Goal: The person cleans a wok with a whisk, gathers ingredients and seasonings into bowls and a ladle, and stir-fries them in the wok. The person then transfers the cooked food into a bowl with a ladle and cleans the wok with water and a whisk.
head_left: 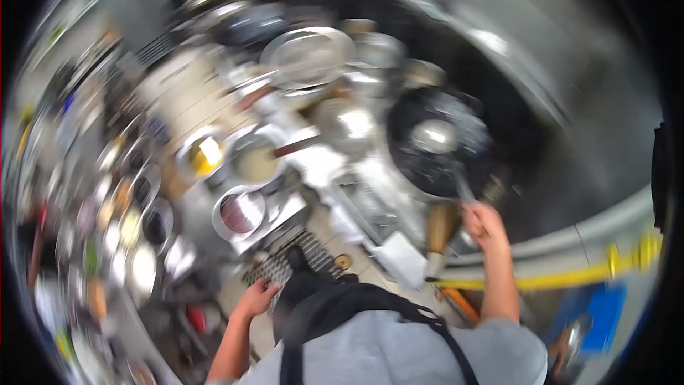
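Note:
My right hand (484,225) is closed round the handle of a metal ladle (435,136), whose round bowl is over a large dark wok (410,160). Steam or liquid, blurred by motion, shows at the wok's right side. My left hand (258,297) hangs low beside my body, over the floor grate, with its fingers partly apart and nothing in it. Just left of the ladle handle stands a brush-like tool with a brown body (442,227), close to a white square object (403,258).
Left of the wok are a metal strainer (311,57), a pot of pale liquid (254,162), a yellow-filled bowl (205,156) and a bowl with reddish contents (241,212). Many containers line the far left. A yellow pipe (548,281) runs at the lower right.

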`<act>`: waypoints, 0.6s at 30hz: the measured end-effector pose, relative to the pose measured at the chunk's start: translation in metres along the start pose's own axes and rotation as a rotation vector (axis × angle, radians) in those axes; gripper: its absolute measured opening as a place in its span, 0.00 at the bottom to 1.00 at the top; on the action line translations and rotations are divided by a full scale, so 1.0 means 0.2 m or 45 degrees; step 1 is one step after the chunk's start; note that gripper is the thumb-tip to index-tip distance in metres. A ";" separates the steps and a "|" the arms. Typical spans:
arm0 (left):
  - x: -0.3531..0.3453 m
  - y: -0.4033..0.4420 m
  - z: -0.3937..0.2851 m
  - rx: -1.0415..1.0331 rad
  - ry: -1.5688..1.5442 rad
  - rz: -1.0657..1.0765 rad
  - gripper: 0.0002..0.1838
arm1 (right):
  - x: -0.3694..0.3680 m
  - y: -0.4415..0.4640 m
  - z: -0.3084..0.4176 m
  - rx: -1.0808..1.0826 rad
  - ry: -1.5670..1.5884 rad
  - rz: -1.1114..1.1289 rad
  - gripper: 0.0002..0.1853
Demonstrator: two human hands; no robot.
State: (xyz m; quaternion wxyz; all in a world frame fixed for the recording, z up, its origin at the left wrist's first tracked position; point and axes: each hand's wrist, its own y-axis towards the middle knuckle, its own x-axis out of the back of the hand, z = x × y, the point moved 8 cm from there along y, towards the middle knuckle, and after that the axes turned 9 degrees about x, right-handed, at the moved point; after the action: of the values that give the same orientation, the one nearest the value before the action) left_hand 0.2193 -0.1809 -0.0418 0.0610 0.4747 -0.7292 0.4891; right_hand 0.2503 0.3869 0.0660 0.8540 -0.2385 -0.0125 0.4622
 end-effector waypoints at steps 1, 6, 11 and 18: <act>-0.08 0.01 0.20 0.052 0.063 -0.013 0.42 | 0.00 -0.03 0.00 0.087 -0.212 0.007 0.18; -0.10 -0.30 0.39 0.245 -0.087 0.018 0.39 | 0.18 0.09 -0.22 0.390 -0.809 -0.018 0.01; -0.03 -0.39 0.78 0.283 -0.496 -0.402 0.33 | 0.10 0.14 -0.26 0.906 -2.407 0.199 0.29; 0.30 -1.06 1.87 0.648 -1.253 -1.751 0.21 | -0.13 0.20 -0.34 1.419 -2.198 0.150 0.10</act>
State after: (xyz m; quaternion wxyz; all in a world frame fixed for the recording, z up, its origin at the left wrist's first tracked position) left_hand 0.4854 -0.5221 -0.0613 -0.0865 0.9643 -0.0947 0.2317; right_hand 0.2203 0.3574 -0.0060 0.5194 0.6046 -0.3941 0.4576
